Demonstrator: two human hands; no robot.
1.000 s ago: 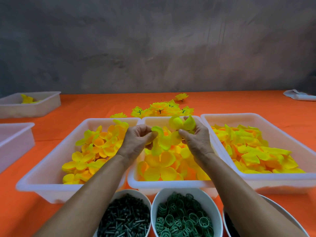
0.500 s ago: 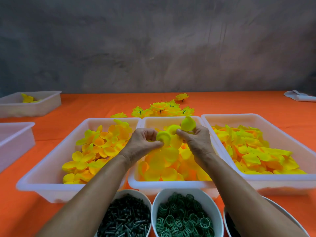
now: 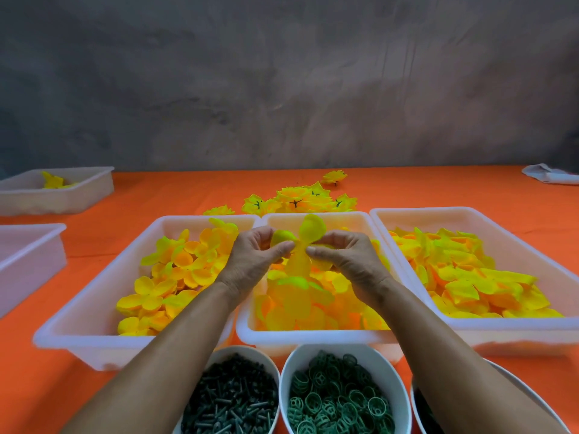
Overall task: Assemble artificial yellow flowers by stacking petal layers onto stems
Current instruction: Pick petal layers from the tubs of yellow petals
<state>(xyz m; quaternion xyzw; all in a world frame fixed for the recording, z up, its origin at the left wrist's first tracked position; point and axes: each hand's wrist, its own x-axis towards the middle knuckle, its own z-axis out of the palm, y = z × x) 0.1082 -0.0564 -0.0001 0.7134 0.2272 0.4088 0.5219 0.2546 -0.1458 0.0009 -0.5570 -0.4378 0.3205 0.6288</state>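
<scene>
Yellow petal layer (image 3: 303,245) pinched between left hand (image 3: 257,261) and right hand (image 3: 347,261), both grips narrow on the fabric, raised over the middle tray (image 3: 313,335); probably being peeled from its neighbours before going onto a stem. Rounder petals heaped in the left tray (image 3: 94,346), pointed ones in the right tray (image 3: 517,333). Dark stems (image 3: 232,402) in one bowl, green rings (image 3: 338,399) in the next. Finished flowers (image 3: 300,200) on the orange table (image 3: 163,198) behind.
</scene>
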